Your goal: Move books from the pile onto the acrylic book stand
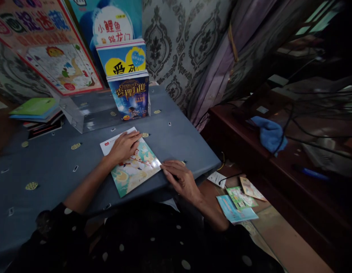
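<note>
Illustrated paperback [139, 165], one, green-and-cream cover up; lying flat on the cloth-covered desk [181, 140], close to the near edge and left of the right-hand corner, presumably for easy reach. Left hand [125, 146]: laid flat across the upper cover, gripping nothing, probably to steady the book against sliding. Right hand [180, 178]: apart from the left, fingertips at the book's right corner, seemingly to square or steady it; whether thumb and fingers pinch it, cannot tell. Clear display stand [72, 112], toward the back edge: dark-blue paperback [133, 100] in front of yellow-and-blue book [119, 60], upright and stepped, likely so titles show. Green-topped book stack [35, 107]: left of stand, laid flat, apparently for stability.
</note>
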Available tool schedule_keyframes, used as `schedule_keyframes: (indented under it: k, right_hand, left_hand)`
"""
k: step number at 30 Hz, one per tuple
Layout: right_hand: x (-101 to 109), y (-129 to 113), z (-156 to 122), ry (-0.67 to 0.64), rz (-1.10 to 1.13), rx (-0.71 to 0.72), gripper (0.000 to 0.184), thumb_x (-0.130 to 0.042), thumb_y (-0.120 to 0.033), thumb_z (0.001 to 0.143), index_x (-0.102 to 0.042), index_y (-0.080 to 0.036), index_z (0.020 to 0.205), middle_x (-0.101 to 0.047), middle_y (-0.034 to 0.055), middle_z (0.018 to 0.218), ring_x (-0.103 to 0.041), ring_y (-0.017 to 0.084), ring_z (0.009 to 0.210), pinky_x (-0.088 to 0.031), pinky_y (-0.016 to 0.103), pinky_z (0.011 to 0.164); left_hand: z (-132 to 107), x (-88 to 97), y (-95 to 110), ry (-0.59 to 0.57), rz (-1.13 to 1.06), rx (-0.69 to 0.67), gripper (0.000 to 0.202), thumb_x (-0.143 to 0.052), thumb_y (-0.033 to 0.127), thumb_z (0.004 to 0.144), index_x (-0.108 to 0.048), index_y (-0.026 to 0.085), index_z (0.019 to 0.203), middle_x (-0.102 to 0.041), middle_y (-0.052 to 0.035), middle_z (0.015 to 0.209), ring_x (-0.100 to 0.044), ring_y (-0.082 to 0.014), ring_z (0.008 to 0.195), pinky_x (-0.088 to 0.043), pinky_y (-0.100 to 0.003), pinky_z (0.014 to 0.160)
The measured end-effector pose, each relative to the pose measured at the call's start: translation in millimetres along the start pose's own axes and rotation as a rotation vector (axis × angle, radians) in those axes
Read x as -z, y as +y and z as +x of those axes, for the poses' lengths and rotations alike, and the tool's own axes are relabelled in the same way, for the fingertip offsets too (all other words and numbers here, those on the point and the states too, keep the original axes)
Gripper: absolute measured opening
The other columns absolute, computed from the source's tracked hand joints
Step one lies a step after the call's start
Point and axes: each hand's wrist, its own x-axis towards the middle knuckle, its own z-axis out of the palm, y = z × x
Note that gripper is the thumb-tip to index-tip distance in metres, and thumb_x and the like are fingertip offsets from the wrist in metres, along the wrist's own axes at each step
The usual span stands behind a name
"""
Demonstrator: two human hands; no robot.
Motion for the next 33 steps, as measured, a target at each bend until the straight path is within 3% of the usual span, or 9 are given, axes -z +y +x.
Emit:
schedule_keyframes:
  k: [6, 13, 17, 20, 24, 33]
  right_hand:
    - [7.6, -6.0, 4.5, -0.047, 0.069, -0.065, 0.034, -0.044, -0.035, 0.104, -0.075, -0.027, 0.114, -0.077, 0.0078, 0.104, -0.07, 0.024, 0.103, -0.057, 0.046, 0.091]
    - [12.5, -8.7, 4.0, 0.029, 0.144, -0.191, 0.04, -0.039, -0.043, 0.105, -0.073, -0.025, 0.117, -0.075, 0.0076, 0.111, -0.069, 0.024, 0.108, -0.054, 0.041, 0.095]
    - [4.8, -15.5, 2.0, 0.069, 0.112, -0.204, 0.038, -0.039, -0.041, 0.105, -0.071, -0.025, 0.12, -0.075, 0.0081, 0.112, -0.069, 0.024, 0.107, -0.053, 0.041, 0.096]
    - [-4.5, -22.4, 0.2, 0.067, 0.064, -0.121, 0.035, -0.04, -0.035, 0.105, -0.067, -0.024, 0.125, -0.074, 0.0087, 0.115, -0.068, 0.023, 0.108, -0.053, 0.043, 0.097]
    - [-14.8, -23.4, -3.5, 0.037, -0.019, 0.006, 0.033, -0.042, -0.027, 0.104, -0.065, -0.023, 0.127, -0.074, 0.0092, 0.116, -0.069, 0.023, 0.107, -0.054, 0.043, 0.097]
    - [-21.4, -10.9, -17.9, 0.002, -0.213, 0.166, 0.038, -0.048, -0.014, 0.1, -0.06, -0.024, 0.135, -0.075, 0.0087, 0.118, -0.068, 0.023, 0.117, -0.048, 0.052, 0.106]
  left_hand:
    - [-25.0, -5.5, 43.1, -0.068, -0.088, -0.161, 0.039, -0.041, 0.028, 0.102, -0.06, 0.023, 0.135, -0.059, -0.0085, 0.144, -0.049, -0.0242, 0.139, -0.036, -0.055, 0.116]
    - [-48.0, -4.5, 84.6, -0.14, -0.156, -0.321, 0.035, -0.041, 0.025, 0.103, -0.062, 0.026, 0.131, -0.057, -0.0074, 0.146, -0.044, -0.0227, 0.143, -0.031, -0.055, 0.119]
    - [-56.5, -8.2, 89.0, -0.178, -0.125, -0.349, 0.041, -0.04, 0.016, 0.101, -0.055, 0.026, 0.138, -0.052, -0.0078, 0.151, -0.038, -0.023, 0.147, -0.03, -0.054, 0.12]
    - [-65.7, -9.8, 90.3, -0.157, -0.111, -0.36, 0.052, -0.04, 0.01, 0.098, -0.044, 0.026, 0.147, -0.049, -0.0076, 0.153, -0.039, -0.0213, 0.147, -0.031, -0.051, 0.121]
    - [-81.0, -8.1, 91.1, -0.087, -0.109, -0.377, 0.055, -0.041, 0.006, 0.094, -0.043, 0.02, 0.148, -0.052, -0.0104, 0.15, -0.044, -0.0216, 0.143, -0.039, -0.048, 0.118]
    - [-122.4, -2.0, 83.9, -0.051, -0.099, -0.266, 0.069, -0.036, -0.001, 0.091, -0.026, 0.018, 0.157, -0.049, -0.0103, 0.153, -0.038, -0.0189, 0.147, -0.039, -0.045, 0.119]
